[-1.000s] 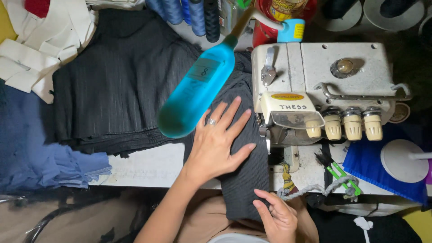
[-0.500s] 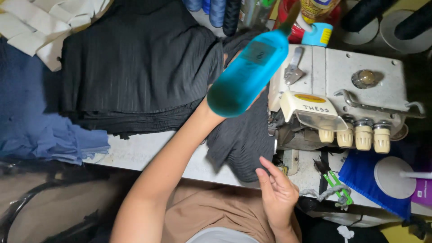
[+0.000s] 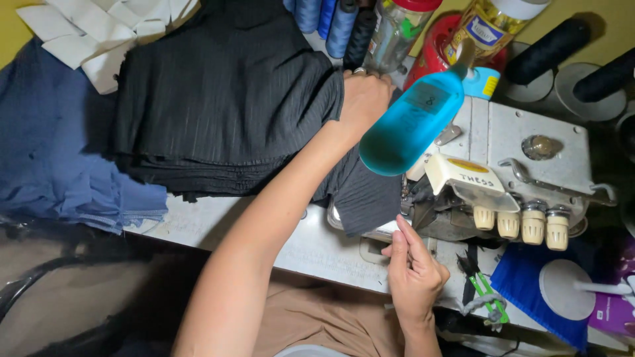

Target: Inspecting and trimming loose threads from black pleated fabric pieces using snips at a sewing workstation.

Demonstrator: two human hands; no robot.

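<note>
My left hand (image 3: 362, 99) reaches far across the table, fingers curled over the far end of a black ribbed fabric piece (image 3: 360, 195) beside the thread spools. That piece runs back toward me and hangs off the bed of the white overlock sewing machine (image 3: 529, 149). At the machine's near edge, my right hand (image 3: 413, 271) pinches the piece's lower corner. A stack of the same black fabric (image 3: 218, 99) lies just left of my left forearm. A blurred turquoise bottle-shaped thing (image 3: 410, 122) hangs in front of the machine and hides part of it.
Blue fabric (image 3: 59, 158) hangs off the table at left, with white cut pieces (image 3: 99, 33) behind it. Thread spools (image 3: 331, 16), jars and a yellow bottle (image 3: 489, 23) stand at the back. Green snips (image 3: 486, 294) and a white disc (image 3: 565, 287) lie at right.
My left hand left its flat rest on the fabric near the machine and stretched to the fabric's far end. My right hand rose to the machine's near edge.
</note>
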